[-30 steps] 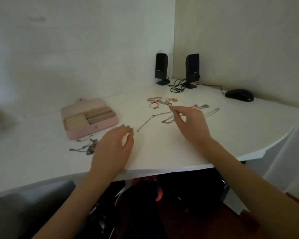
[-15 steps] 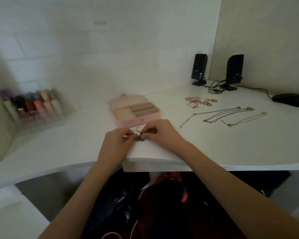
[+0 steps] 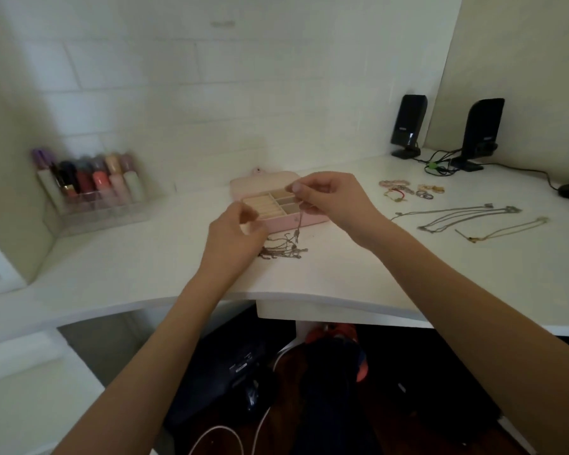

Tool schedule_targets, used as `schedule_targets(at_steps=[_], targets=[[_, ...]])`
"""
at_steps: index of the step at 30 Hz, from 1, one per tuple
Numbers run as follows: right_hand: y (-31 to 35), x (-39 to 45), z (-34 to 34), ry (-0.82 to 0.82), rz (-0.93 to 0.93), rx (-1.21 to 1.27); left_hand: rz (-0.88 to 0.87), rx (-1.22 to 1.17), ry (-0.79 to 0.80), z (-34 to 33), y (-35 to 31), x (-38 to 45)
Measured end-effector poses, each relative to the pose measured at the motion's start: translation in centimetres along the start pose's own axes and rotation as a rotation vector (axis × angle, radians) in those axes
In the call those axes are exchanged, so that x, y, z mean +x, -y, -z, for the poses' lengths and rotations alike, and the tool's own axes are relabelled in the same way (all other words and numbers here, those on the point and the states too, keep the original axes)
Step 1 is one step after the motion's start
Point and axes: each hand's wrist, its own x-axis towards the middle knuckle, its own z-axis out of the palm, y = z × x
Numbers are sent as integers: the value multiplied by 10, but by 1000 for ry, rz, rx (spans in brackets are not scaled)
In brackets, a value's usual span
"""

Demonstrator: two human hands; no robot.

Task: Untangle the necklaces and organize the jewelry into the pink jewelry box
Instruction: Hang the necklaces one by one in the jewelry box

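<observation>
A tangled clump of thin silver necklace chains (image 3: 281, 249) lies on the white desk (image 3: 342, 274) before the open pink jewelry box (image 3: 284, 205), below both hands. The right hand (image 3: 329, 200) pinches one strand, lifting it; the left hand (image 3: 235, 236), fingers curled, seems to pinch another, though this is unclear.

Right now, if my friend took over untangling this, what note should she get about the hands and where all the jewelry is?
Right hand: raised above the pink box, pinching one chain so it hangs down to the knot.
Left hand: fingers curled by the tangled necklaces; the view does not show whether it holds a strand.
The tangle lies on the desk in front of the open box.
Done: three necklaces lie stretched out separately to the right.
Left: free the tangle, then move those necklaces plus the bracelets and rings into the box; its compartments show nothing inside yet.
</observation>
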Motion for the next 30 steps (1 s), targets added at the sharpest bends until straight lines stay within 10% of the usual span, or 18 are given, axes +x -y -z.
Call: schedule_targets(at_steps=[21, 30], targets=[[20, 1, 2, 241, -191, 144, 257, -1104, 286, -5, -32, 9], [14, 0, 12, 192, -269, 378, 386, -1024, 187, -7, -34, 10]])
